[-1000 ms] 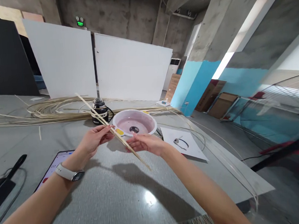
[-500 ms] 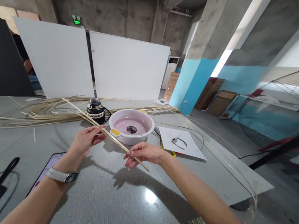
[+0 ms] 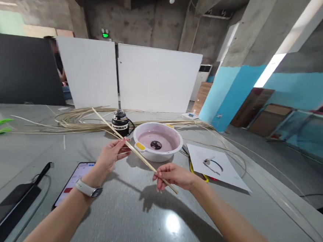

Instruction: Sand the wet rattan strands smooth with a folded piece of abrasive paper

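The right hand (image 3: 175, 176) has slid down the pale strip (image 3: 142, 157) from beside the basin (image 3: 162, 157) and now pinches it near its lower end. The left hand's (image 3: 110, 156) grip stays pinched farther up. The strip slants above the tabletop (image 3: 124, 226), in front of the basin, seemingly better steadied by two spaced holds; whether it is layered cannot be told.

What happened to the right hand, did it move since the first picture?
Yes: the right hand has moved down the view, from overlapping the front rim of the white basin to just below it.
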`<act>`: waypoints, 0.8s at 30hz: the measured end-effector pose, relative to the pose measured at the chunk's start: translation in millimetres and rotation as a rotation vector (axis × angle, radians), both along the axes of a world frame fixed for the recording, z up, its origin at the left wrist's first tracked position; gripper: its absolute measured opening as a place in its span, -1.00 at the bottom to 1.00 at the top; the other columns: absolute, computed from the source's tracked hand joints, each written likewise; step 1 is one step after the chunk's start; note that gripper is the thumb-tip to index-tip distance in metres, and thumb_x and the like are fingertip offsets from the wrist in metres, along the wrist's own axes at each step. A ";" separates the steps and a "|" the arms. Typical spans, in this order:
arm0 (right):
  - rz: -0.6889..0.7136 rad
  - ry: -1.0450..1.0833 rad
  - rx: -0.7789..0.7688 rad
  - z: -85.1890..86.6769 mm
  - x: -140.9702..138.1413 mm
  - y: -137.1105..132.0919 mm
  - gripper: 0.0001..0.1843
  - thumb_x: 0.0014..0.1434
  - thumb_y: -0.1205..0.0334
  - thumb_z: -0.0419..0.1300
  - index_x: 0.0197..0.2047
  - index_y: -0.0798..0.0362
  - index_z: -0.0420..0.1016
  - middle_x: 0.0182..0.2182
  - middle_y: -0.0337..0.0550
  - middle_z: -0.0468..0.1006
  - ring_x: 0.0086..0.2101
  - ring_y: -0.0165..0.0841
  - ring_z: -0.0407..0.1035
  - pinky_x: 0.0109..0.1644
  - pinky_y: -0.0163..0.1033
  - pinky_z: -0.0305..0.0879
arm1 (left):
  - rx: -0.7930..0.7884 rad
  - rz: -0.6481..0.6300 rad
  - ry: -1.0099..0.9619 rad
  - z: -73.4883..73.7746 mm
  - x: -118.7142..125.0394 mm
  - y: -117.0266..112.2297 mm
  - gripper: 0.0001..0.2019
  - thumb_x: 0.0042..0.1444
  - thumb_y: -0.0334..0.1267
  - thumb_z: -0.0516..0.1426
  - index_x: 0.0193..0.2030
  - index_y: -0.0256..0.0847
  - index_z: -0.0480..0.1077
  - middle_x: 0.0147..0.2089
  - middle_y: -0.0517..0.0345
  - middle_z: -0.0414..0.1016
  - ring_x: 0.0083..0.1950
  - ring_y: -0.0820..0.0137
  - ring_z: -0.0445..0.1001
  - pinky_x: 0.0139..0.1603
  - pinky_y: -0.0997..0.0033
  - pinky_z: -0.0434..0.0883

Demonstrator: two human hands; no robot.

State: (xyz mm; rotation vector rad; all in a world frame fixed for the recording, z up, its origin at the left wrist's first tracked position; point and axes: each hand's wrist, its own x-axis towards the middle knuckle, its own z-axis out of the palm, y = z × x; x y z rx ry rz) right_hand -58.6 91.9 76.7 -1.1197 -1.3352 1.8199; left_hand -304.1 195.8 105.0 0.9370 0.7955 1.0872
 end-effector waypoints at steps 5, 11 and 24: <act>-0.013 -0.127 0.016 7.4 18.2 -20.3 -0.53 0.10 -0.12 0.33 -0.28 0.21 0.55 -0.52 -0.10 0.60 -0.53 -0.42 0.47 -0.39 -0.32 0.35 | -0.022 0.032 -0.068 -0.5 -3.7 -3.4 -0.73 0.31 -0.15 0.12 -0.15 -0.32 0.54 -0.18 -0.16 0.64 -0.19 0.26 0.62 -0.17 0.30 0.58; -0.069 -0.246 -0.015 15.4 54.2 -55.1 -0.54 0.11 -0.14 0.30 -0.28 0.16 0.55 -0.54 -0.12 0.57 -0.54 -0.42 0.45 -0.40 -0.32 0.30 | -0.052 0.072 -0.143 -5.2 -7.0 -4.2 -0.78 0.30 -0.23 0.12 -0.26 -0.31 0.53 -0.17 -0.18 0.62 -0.23 0.26 0.61 -0.21 0.29 0.57; -0.089 -0.477 -0.124 -5.5 139.2 -110.8 -0.42 0.02 -0.38 0.24 -0.36 0.05 0.55 -0.59 -0.06 0.55 -0.56 -0.32 0.45 -0.44 -0.24 0.28 | -0.139 0.132 -0.312 -12.4 -12.0 8.1 -0.81 0.32 -0.34 0.08 -0.29 -0.27 0.49 -0.22 -0.04 0.60 -0.21 0.32 0.59 -0.14 0.24 0.58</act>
